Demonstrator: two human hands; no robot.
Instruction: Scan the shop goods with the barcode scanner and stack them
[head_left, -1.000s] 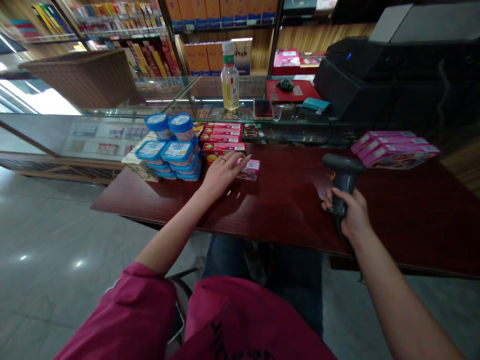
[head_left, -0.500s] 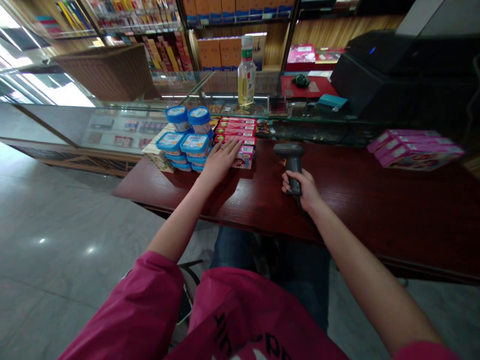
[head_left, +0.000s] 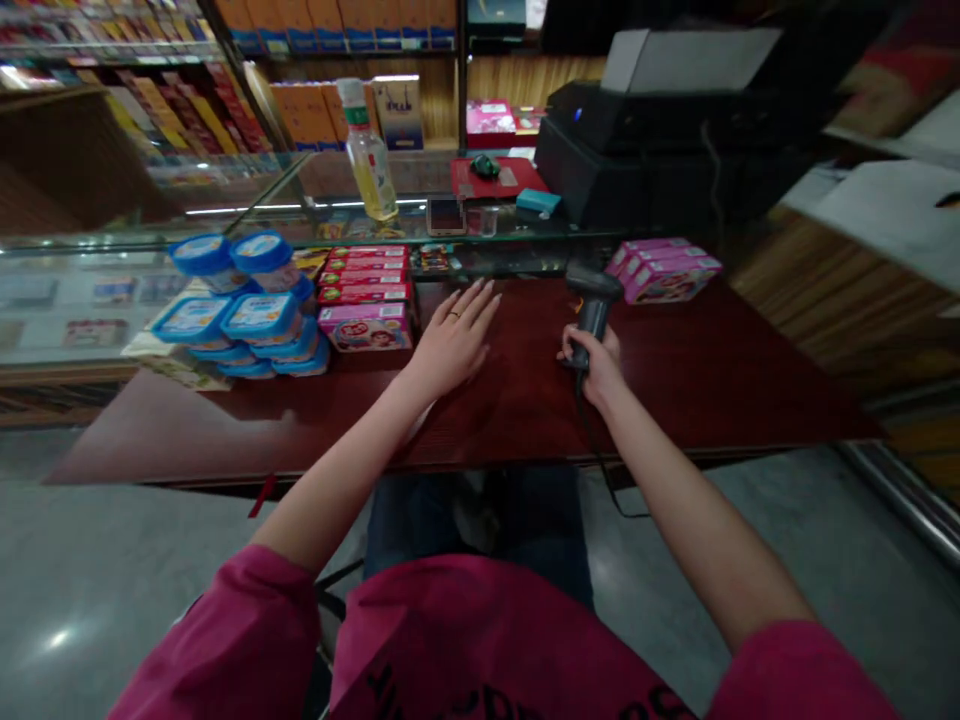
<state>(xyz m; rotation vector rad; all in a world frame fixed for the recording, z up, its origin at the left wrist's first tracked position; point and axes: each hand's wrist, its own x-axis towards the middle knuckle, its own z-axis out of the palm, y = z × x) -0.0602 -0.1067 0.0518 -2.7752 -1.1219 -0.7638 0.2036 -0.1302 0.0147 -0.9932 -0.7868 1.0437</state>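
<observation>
The right hand (head_left: 600,369) curls round the black plastic pistol-shaped scanner (head_left: 594,290) (light and stiff, I'd judge, best held by its handle (head_left: 591,324)); the left hand (head_left: 452,347) spreads open, apparently empty.

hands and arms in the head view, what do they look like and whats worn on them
The left hand is bare but for a thin ring on one finger; the right hand is bare, with no ring showing. Both forearms are bare below loose magenta sleeves.

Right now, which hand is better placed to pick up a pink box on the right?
Probably the left hand: open, apparently empty. The right hand is nearer those pink boxes but grips the barcode scanner.
</observation>
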